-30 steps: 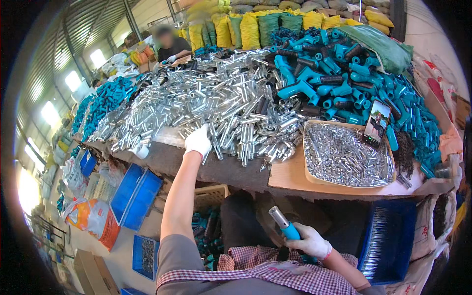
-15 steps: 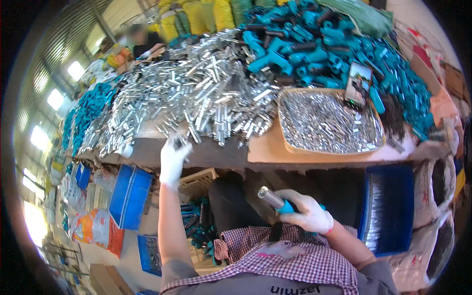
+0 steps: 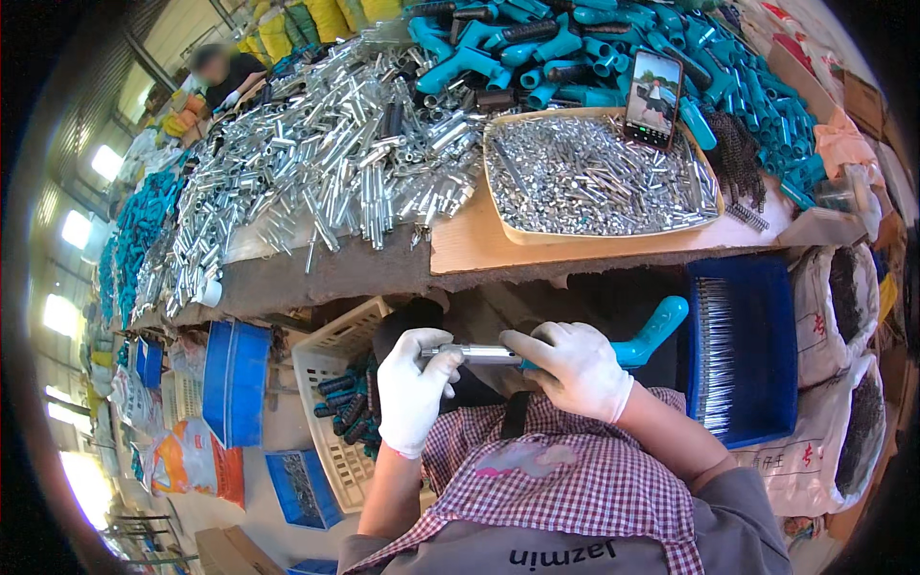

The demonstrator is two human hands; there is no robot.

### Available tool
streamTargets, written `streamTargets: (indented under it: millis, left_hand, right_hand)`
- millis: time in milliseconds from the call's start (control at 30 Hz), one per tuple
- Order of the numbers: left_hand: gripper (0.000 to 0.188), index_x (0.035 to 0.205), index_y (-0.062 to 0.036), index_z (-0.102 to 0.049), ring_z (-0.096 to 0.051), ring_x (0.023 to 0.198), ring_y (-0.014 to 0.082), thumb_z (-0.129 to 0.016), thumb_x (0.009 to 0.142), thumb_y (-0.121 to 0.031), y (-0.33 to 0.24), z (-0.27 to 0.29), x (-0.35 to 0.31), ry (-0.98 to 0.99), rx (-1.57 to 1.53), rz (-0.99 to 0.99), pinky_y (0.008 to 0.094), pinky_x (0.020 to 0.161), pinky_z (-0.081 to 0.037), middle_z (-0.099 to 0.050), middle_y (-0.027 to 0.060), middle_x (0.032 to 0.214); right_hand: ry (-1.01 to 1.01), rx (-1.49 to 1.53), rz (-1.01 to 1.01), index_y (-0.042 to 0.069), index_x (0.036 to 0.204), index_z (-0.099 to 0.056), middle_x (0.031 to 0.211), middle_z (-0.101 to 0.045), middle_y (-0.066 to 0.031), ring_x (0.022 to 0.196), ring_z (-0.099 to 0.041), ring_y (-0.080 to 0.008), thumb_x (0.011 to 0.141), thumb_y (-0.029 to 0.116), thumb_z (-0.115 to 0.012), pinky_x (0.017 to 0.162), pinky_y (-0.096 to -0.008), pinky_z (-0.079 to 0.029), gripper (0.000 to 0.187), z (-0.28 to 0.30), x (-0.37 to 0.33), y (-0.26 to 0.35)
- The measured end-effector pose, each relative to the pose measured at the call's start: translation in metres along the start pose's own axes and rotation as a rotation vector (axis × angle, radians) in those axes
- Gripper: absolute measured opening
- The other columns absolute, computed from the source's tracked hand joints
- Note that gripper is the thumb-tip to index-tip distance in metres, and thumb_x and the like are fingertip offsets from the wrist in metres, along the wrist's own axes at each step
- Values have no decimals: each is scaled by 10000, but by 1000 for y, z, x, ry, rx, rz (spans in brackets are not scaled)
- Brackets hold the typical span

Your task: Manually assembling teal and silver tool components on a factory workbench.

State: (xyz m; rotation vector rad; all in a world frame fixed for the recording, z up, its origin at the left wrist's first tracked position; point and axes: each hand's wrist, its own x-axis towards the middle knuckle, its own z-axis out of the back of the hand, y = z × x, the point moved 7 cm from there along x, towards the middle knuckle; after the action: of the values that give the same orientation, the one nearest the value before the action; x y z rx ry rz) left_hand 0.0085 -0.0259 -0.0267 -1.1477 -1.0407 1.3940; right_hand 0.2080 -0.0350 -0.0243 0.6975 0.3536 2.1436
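In front of my lap, my right hand (image 3: 580,372), in a white glove, is closed around a teal curved plastic handle (image 3: 655,333). Its bent end sticks out to the right. From the handle's other end a shiny metal tube (image 3: 489,355) points left. My left hand (image 3: 414,388), also gloved, pinches the tube's left end, where a thinner metal piece shows between thumb and fingers. Fingers of both hands hide part of the joint between tube and handle.
Ahead, the bench bears a heap of metal tubes (image 3: 316,158), a pile of teal handles (image 3: 565,57), a tray of small metal parts (image 3: 508,230) and a phone (image 3: 654,100). Blue bins (image 3: 752,422) and a cream crate (image 3: 321,359) flank me. A person (image 3: 225,77) sits far left.
My left hand has come back from the bench edge by the metal heap to the tube's end. The handle has turned so the tube lies level, and my view has shifted.
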Motion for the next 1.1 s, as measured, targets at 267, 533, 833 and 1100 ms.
streamTargets:
  millis: [267, 533, 833, 1100]
  left_hand:
    - [199, 992, 22, -617, -638, 742, 136, -707, 815, 33, -13, -11, -6, 111, 122, -269, 253, 634, -524, -667, 113, 980]
    - [474, 1210, 20, -618, -608, 875, 104, -695, 744, -16, -19, 0, -4, 203, 242, 75, 261, 679, -498, -644, 90, 1002]
    - [416, 1130, -30, -666, -624, 875, 173, -740, 720, -26, -33, -11, -5, 307, 387, -233, 314, 784, -524, -644, 98, 1000]
    - [299, 1077, -47, -709, -655, 909, 201, -645, 788, -6, -38, -16, -17, 269, 440, -496, 310, 820, -528, -651, 154, 1082]
  right_hand:
    - [113, 205, -60, 135, 1248, -616, 860, -650, -134, 804, -665, -323, 816, 278, -709, 713, -442, -526, 464, 3, -9, -13]
    - [198, 308, -144, 108, 1137, -663, 865, -688, -158, 832, -682, -341, 891, 461, -644, 736, -440, -535, 431, -1, -11, -18]
    - [230, 203, -143, 111, 1080, -666, 825, -666, -134, 790, -674, -332, 889, 465, -638, 704, -444, -528, 403, 4, -10, -13]
    - [196, 121, -98, 122, 1088, -663, 812, -658, -121, 750, -669, -327, 877, 474, -651, 670, -430, -531, 410, 8, -7, -13]
